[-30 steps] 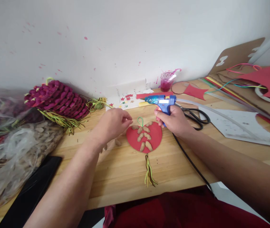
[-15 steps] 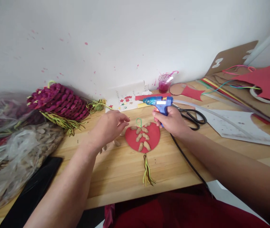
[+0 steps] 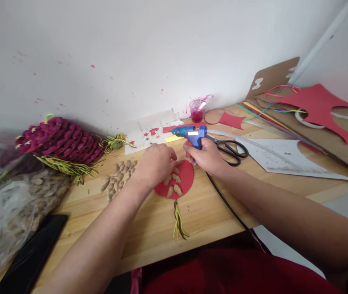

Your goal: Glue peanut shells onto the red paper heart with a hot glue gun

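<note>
My right hand (image 3: 207,156) is wrapped round the handle of a blue glue gun (image 3: 194,134), its nozzle pointing left. Below the nozzle, a round red paper piece (image 3: 188,179) lies on the table with several peanuts (image 3: 175,179) on it. A yellow-green and brown yarn tassel (image 3: 178,222) hangs from its near edge. Over the paper's upper left is my left hand (image 3: 157,163), fingers closed together at the top peanuts. Whatever its fingertips hold is hidden. Loose peanuts (image 3: 120,175) are spread beside my left forearm.
Black scissors (image 3: 232,151) lie right of the glue gun, and its black cord (image 3: 226,202) runs off the front edge. A magenta pine cone (image 3: 63,139) and a plastic bag of peanuts (image 3: 23,208) are at left. A cup of pink liquid (image 3: 197,110) stands by the wall.
My left hand has moved right, over the red paper's upper part, covering its green loop and some peanuts. The view has shifted, showing more loose peanuts. The glue gun stays in my right hand.
</note>
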`<state>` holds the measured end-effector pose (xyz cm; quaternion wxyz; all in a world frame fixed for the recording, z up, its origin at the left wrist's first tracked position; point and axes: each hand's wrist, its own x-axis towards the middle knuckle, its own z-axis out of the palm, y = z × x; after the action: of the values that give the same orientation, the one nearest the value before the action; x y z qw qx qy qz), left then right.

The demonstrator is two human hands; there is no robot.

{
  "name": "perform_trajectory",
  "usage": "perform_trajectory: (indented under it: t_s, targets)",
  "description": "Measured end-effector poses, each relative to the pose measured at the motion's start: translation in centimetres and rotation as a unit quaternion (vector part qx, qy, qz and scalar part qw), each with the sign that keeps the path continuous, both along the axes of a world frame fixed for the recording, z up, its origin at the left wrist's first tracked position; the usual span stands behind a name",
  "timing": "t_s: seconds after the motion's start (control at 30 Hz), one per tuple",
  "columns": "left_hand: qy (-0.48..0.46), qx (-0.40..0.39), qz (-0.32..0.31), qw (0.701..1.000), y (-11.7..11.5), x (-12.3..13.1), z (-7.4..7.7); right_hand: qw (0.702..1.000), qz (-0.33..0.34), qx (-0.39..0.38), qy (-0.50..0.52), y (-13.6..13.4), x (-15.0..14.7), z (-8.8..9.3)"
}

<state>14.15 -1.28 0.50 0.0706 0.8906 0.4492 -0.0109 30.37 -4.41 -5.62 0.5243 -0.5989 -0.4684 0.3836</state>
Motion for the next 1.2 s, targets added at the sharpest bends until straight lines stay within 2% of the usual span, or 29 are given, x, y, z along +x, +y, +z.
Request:
perform_trajectory:
  t_s: [0.17, 0.33, 0.5, 0.6, 0.7, 0.77, 0.83, 0.9, 0.97, 1.0, 1.03, 1.1, 1.2]
  targets:
    - [0.024, -0.002, 0.025, 0.999, -0.1, 1.2, -0.2, 1.0, -0.006, -0.001, -0.003, 0.1, -0.1, -0.2]
    - [0.036, -0.007, 0.029, 0.999, 0.1, 1.5, -0.3, 1.0, 0.002, -0.006, 0.019, 0.0, -0.2, 0.2]
    - [0.038, -0.008, 0.021, 0.999, 0.1, 1.8, -0.5, 1.0, 0.008, 0.002, 0.016, 0.1, -0.1, -0.2]
    - [0.003, -0.027, 0.036, 0.999, 0.3, 1.4, -0.4, 0.999, 0.008, 0.032, 0.0, -0.1, 0.0, -0.1]
    - [-0.118, -0.099, 0.087, 0.984, 0.7, -0.5, 0.1, 0.998, 0.029, 0.057, -0.001, -0.8, 0.2, 0.8]
    - [-0.254, -0.2, 0.137, 0.936, 1.1, -2.5, 0.3, 0.995, 0.054, 0.079, 0.016, -1.3, 0.4, 1.6]
    - [-0.408, -0.289, 0.171, 0.849, 1.3, -4.6, 0.4, 0.991, 0.08, 0.104, 0.026, -1.9, 0.5, 2.2]
    - [-0.533, -0.344, 0.186, 0.75, 1.4, -6.4, 0.1, 0.987, 0.1, 0.124, 0.023, -2.5, 0.5, 2.6]
    - [-0.612, -0.387, 0.184, 0.665, 1.3, -7.4, -0.4, 0.983, 0.119, 0.14, 0.006, -3.0, 0.4, 2.7]
    - [-0.637, -0.407, 0.176, 0.631, 1.3, -7.7, -0.6, 0.981, 0.128, 0.147, -0.006, -3.2, 0.4, 2.7]
    - [-0.653, -0.423, 0.165, 0.606, 1.3, -7.8, -0.9, 0.979, 0.136, 0.151, -0.018, -3.5, 0.4, 2.7]
    - [-0.67, -0.442, 0.14, 0.579, 1.4, -7.9, -1.2, 0.973, 0.15, 0.167, -0.046, -3.9, 0.3, 2.8]
    - [-0.681, -0.445, 0.111, 0.571, 1.4, -7.9, -1.4, 0.963, 0.159, 0.198, -0.091, -4.4, 0.1, 3.1]
